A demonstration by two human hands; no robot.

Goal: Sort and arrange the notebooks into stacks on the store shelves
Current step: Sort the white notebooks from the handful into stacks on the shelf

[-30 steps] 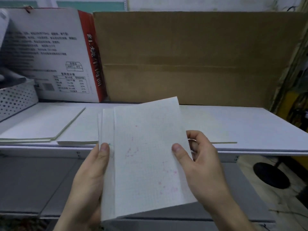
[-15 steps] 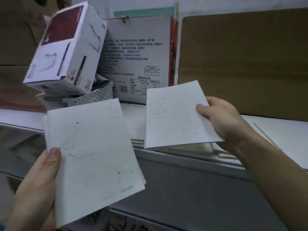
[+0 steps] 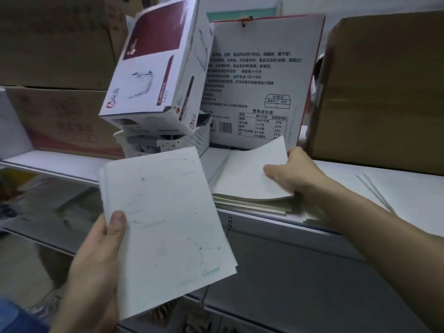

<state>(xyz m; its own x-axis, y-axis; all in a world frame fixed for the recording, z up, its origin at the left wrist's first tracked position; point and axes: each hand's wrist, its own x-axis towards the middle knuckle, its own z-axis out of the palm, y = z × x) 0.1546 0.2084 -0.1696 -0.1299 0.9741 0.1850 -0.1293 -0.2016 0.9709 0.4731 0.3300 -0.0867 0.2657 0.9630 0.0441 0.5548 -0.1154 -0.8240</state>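
Store shelving filled the view, with a white shelf [image 3: 348, 186] at chest level and a grey lower shelf [image 3: 300, 272] beneath it. The right grip [image 3: 294, 175] was closed on a pale notebook [image 3: 242, 176], thumb [image 3: 274, 169] pressed on the cover and the other fingers curled round the right edge. That notebook lay across the top of the stack [image 3: 252, 205] at the front edge of the white shelf; its near edge rested on the stack while its far right corner curved upward. The left grip [image 3: 96, 263] was closed on the held notebooks [image 3: 168, 224], thumb [image 3: 117, 221] on the top cover near its left edge, fingers hidden behind. These were kept in front of the shelving, well apart from the stack, tilted and facing the camera. The top cover was white with faint green specks and lines and a green script mark at the lower right corner; further edges showed behind it on the left side. Behind the stack stood a white printed carton [image 3: 262, 80], upright. To its left, a perforated white basket [image 3: 185, 143] carried a tilted mug box [image 3: 153, 68]. A large brown carton [image 3: 384, 92] stood on the white shelf to the right, just beyond the right grip. More brown cartons [image 3: 57, 68] occupied the far left.
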